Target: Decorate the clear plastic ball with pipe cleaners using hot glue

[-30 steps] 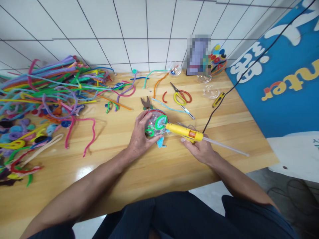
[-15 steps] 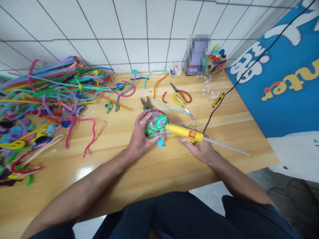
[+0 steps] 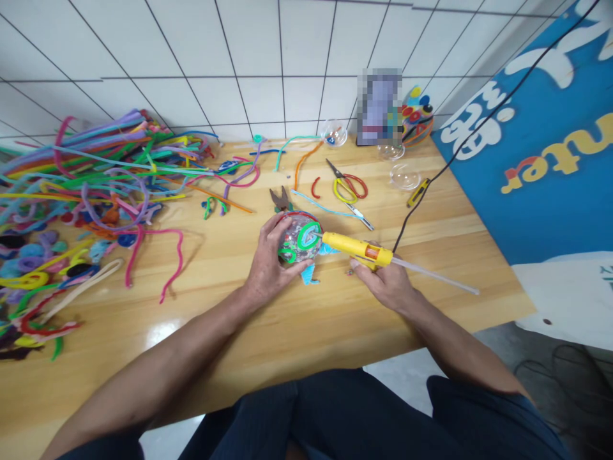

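Observation:
My left hand [image 3: 271, 259] is closed around the left side of a clear plastic ball [image 3: 297, 241] decorated with green and light blue pipe-cleaner rings and a red strip along its top. Light blue pieces [image 3: 308, 275] stick out below and to the right of it. In my right hand [image 3: 389, 281] is a yellow hot glue gun [image 3: 357, 248], a long clear glue stick [image 3: 438, 276] jutting from its back. Its nozzle points left and meets, or nearly meets, the green and blue ring. Just behind the ball lie pliers [image 3: 281, 199] with open jaws.
Scissors [image 3: 345, 183], a small silver-bladed tool [image 3: 360, 217] and a yellow utility knife [image 3: 418, 192] lie beyond my right hand. Pipe cleaners [image 3: 110, 160] heap up at left. Clear half-domes [image 3: 405, 177] stand at the back. A black cord [image 3: 407, 220] runs from the glue gun up to the right.
The glue gun has shifted slightly right, its nozzle drawing back a little across the ring. More of a light blue piece shows beneath it. My left hand and the ball stay nearly still.

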`<state>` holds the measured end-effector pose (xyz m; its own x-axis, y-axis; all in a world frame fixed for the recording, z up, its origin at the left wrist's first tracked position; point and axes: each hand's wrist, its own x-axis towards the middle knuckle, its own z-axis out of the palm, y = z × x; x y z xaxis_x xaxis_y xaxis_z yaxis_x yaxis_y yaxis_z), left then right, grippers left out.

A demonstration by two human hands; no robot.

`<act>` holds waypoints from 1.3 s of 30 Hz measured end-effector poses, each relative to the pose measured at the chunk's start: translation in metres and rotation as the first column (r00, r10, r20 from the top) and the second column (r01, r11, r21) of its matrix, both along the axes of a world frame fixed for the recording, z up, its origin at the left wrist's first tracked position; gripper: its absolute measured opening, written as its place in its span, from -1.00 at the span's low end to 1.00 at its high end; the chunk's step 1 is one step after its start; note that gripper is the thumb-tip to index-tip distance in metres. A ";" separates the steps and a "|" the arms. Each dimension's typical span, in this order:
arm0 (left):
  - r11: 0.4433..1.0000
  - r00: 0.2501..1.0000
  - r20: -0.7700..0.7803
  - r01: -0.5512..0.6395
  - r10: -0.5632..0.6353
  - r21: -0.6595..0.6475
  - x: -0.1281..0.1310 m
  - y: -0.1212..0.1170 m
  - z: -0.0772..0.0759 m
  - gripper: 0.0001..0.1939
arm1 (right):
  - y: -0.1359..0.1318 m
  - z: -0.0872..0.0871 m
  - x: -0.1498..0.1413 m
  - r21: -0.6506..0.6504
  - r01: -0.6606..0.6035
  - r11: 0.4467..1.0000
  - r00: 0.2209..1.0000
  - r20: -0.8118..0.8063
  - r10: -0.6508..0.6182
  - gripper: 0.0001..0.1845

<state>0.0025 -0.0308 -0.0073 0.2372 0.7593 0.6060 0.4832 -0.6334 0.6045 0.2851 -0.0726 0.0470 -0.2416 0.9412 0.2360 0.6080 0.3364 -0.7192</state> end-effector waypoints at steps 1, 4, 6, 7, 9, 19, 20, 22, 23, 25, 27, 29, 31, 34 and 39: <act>1.000 1.000 -0.002 0.000 0.000 0.000 0.000 0.000 0.000 -0.03 | 0.000 0.001 0.000 -0.005 0.010 1.000 1.000 0.005 -0.010 -0.84; 1.000 1.000 -0.010 -0.002 0.002 0.000 0.000 0.000 0.000 -0.02 | 0.000 0.002 -0.001 -0.011 0.029 1.000 1.000 0.011 -0.029 -0.84; 1.000 1.000 -0.010 -0.002 0.002 0.003 0.000 0.000 0.001 -0.03 | 0.000 0.002 -0.001 -0.031 0.038 0.999 0.999 0.000 -0.038 -0.85; 1.000 1.000 -0.009 -0.001 0.001 0.005 0.000 0.000 0.001 -0.03 | -0.001 0.002 -0.001 -0.052 0.045 0.998 0.999 -0.015 -0.045 -0.85; 1.000 1.000 -0.008 0.000 0.000 0.006 0.000 0.000 0.001 -0.03 | -0.002 0.001 -0.001 -0.111 0.057 0.992 0.996 -0.060 -0.064 -0.83; 1.000 1.000 0.014 0.001 -0.001 0.019 0.001 0.000 -0.001 -0.04 | -0.001 0.002 -0.003 -0.036 0.015 0.999 1.000 -0.019 -0.016 -0.81; 1.000 1.000 0.016 0.002 -0.002 0.021 0.001 0.001 -0.001 -0.05 | -0.001 0.002 -0.003 -0.019 0.003 1.000 1.000 -0.008 -0.003 -0.81; 1.000 1.000 0.013 0.002 -0.002 0.018 0.001 0.001 0.000 -0.05 | -0.001 0.002 -0.002 0.011 -0.022 1.000 1.000 0.017 0.022 -0.81; 1.000 1.000 0.009 0.002 -0.002 0.015 0.001 0.000 0.000 -0.05 | -0.001 0.002 -0.002 0.026 -0.030 0.999 0.999 0.028 0.029 -0.82; 1.000 1.000 0.000 0.003 -0.003 0.008 0.001 0.000 0.000 -0.03 | -0.002 0.003 -0.002 0.043 -0.043 0.998 0.998 0.041 0.042 -0.83; 1.000 1.000 -0.005 0.003 -0.003 0.005 0.000 0.000 0.000 -0.03 | -0.002 0.004 -0.003 0.043 -0.049 0.998 0.998 0.043 0.047 -0.85; 1.000 1.000 -0.005 0.002 -0.002 0.004 0.000 0.000 0.001 -0.04 | -0.003 0.005 -0.004 0.027 -0.040 0.999 0.998 0.045 0.039 -0.85; 1.000 1.000 -0.009 0.001 -0.001 0.004 0.000 0.000 0.001 -0.04 | -0.002 0.005 -0.005 0.015 -0.021 1.000 0.999 0.034 0.020 -0.82; 1.000 1.000 -0.014 0.002 -0.002 0.001 0.000 0.000 0.001 -0.03 | -0.002 0.002 -0.005 -0.004 -0.001 1.000 1.000 -0.006 0.001 -0.80; 1.000 1.000 0.006 0.008 -0.008 0.006 0.000 0.000 0.000 -0.04 | -0.002 -0.002 -0.003 -0.024 0.022 0.999 0.999 -0.023 -0.022 -0.83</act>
